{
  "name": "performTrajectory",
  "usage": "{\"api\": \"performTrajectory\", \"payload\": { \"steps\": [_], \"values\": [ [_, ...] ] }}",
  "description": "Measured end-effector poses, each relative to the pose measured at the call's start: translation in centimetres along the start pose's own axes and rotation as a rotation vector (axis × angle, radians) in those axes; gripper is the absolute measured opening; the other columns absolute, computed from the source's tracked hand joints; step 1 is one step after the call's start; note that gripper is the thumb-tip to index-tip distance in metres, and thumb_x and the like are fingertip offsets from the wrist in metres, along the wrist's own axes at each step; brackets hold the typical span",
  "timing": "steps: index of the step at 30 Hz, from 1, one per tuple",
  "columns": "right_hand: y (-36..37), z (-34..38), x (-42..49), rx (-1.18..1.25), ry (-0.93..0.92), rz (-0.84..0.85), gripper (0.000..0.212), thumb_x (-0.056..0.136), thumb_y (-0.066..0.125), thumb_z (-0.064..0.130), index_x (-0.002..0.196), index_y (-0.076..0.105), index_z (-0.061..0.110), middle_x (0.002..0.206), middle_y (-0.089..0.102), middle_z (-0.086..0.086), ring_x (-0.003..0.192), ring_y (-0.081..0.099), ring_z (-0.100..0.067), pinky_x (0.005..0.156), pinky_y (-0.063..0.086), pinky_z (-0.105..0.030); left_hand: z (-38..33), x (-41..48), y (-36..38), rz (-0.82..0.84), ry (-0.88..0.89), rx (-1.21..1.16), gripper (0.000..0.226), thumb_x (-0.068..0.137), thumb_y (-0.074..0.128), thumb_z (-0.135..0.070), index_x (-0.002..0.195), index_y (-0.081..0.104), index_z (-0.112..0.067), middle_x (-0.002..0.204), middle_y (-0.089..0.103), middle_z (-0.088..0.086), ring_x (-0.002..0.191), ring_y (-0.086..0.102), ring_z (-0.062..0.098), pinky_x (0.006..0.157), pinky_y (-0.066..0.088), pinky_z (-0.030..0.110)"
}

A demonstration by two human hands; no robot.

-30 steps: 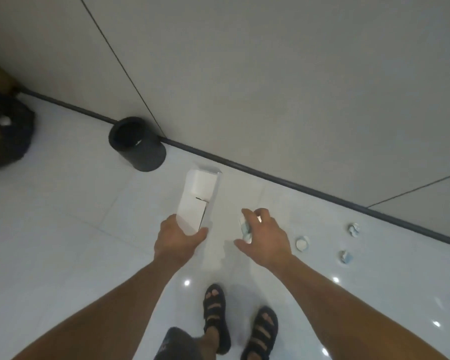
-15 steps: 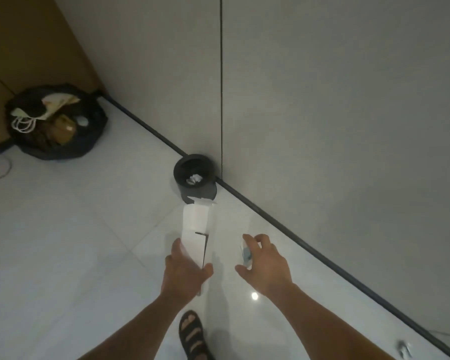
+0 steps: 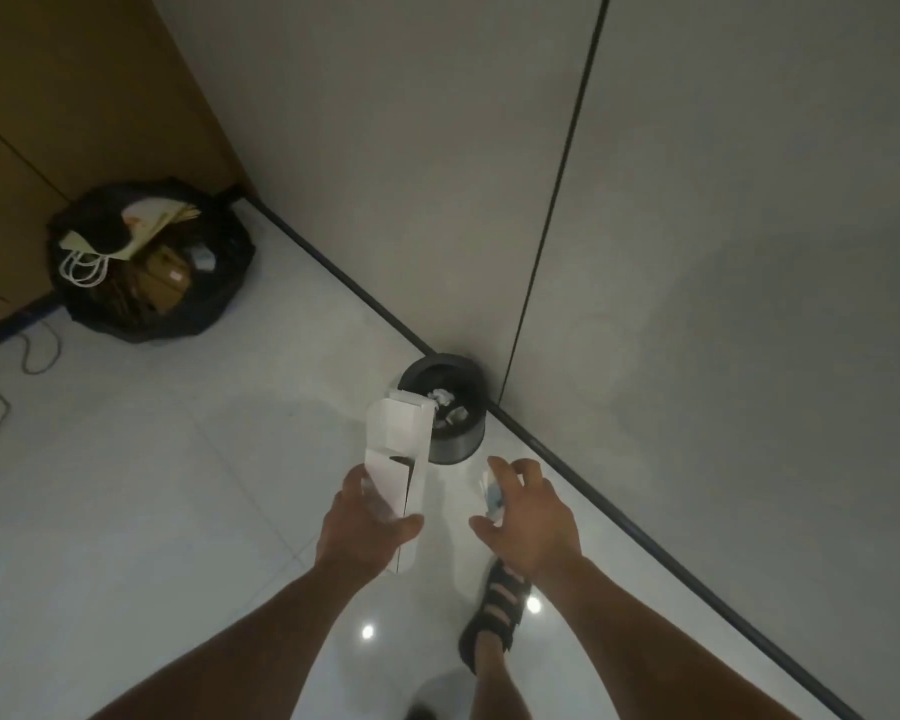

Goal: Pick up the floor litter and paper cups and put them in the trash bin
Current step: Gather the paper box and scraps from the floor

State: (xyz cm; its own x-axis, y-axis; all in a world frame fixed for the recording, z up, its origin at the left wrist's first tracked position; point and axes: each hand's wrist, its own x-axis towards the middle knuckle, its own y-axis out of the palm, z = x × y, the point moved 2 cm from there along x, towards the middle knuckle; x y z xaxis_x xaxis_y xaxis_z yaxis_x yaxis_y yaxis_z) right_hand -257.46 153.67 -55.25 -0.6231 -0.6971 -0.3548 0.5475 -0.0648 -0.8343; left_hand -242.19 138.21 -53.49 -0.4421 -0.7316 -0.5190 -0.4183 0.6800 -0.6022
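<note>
My left hand [image 3: 362,527] grips a long white cardboard box [image 3: 398,449] with open flaps; its far end overlaps the rim of the small black trash bin [image 3: 463,439]. The bin stands on the floor against the grey wall and holds some crumpled white paper. My right hand [image 3: 528,517] holds a small crumpled paper cup [image 3: 491,493], white with a bluish mark, just in front of the bin and to its right.
A black rubbish bag [image 3: 146,262] full of paper bags and cardboard lies in the far left corner by a wooden cabinet [image 3: 63,96]. A thin cable [image 3: 6,387] runs over the white tiles at left. My sandalled foot [image 3: 494,610] is below my right hand.
The view has swung left and closed in on the bin, which now sits right in front of my hands. Both hands still hold the box and cup. The litter at right is out of view.
</note>
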Motion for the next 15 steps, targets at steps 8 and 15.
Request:
{"api": "performTrajectory", "payload": {
  "steps": [8, 15],
  "values": [
    [-0.7, -0.4, 12.3, 0.031, -0.037, 0.05, 0.077, 0.082, 0.062, 0.06, 0.145, 0.023, 0.035, 0.144, 0.034, 0.004, 0.124, 0.047, -0.016, 0.095, 0.049, -0.028, -5.2, 11.2, 1.9, 0.038, -0.031, -0.071, 0.087, 0.06, 0.088, -0.029, 0.128, 0.035, -0.024, 0.113, 0.055, -0.005, 0.108, 0.058, 0.024, 0.087, 0.056, 0.043],
    [2.9, -1.2, 21.3, -0.007, -0.012, 0.061, 0.075, 0.085, 0.058, 0.06, 0.147, 0.026, 0.033, 0.148, 0.033, 0.002, 0.127, 0.045, -0.017, 0.097, 0.046, -0.027, -5.8, 22.7, 5.1, 0.014, 0.057, 0.014, 0.092, 0.062, 0.088, -0.034, 0.133, 0.031, -0.021, 0.12, 0.049, -0.003, 0.108, 0.051, 0.018, 0.086, 0.053, 0.035]
  ]
}}
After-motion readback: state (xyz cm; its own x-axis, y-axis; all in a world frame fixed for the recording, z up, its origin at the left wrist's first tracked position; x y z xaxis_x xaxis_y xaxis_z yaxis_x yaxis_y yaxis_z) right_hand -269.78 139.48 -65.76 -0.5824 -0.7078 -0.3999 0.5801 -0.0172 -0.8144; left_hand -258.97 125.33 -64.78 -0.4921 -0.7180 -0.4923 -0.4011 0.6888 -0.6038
